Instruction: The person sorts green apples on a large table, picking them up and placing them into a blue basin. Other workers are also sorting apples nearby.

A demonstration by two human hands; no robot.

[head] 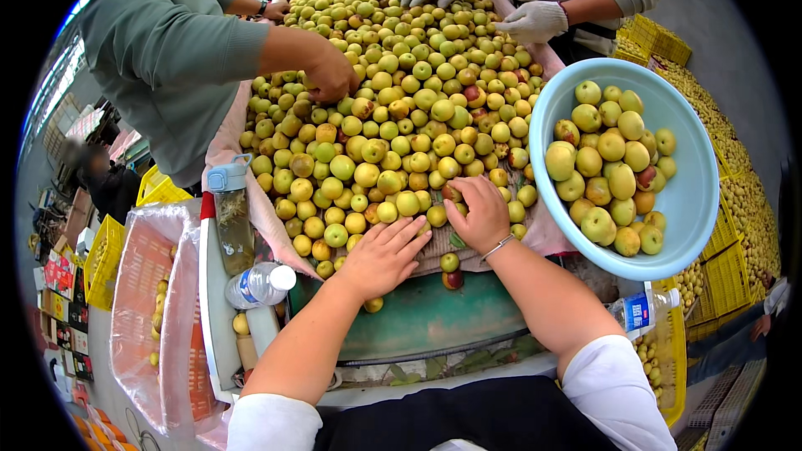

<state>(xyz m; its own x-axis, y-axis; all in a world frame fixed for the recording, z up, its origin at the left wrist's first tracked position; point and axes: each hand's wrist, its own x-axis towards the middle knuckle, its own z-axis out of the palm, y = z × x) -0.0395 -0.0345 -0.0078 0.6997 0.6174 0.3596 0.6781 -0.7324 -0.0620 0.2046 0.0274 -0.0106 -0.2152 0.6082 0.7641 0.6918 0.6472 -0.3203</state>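
Round green-yellow jujube-like fruits (388, 181) cover a cloth-lined sorting table in front of me. My left hand (385, 257) lies palm down on the near edge of the pile, fingers extended and a little apart. My right hand (477, 214) rests at the pile's near edge, its thumb and fingers around a reddish-brown fruit (450, 193). Two fruits, one green (449, 262) and one dark red (452, 279), lie below it on the cloth's edge. A light blue plastic basin (702, 200) holding larger fruits stands to the right.
A lidded drink bottle (230, 219) and a clear plastic bottle (260, 285) stand at left, beside a film-lined red crate (153, 326). Another plastic bottle (642, 310) lies at right, near yellow crates (730, 288). A co-worker's bare hand (335, 75) and another's gloved hands (536, 22) are over the pile.
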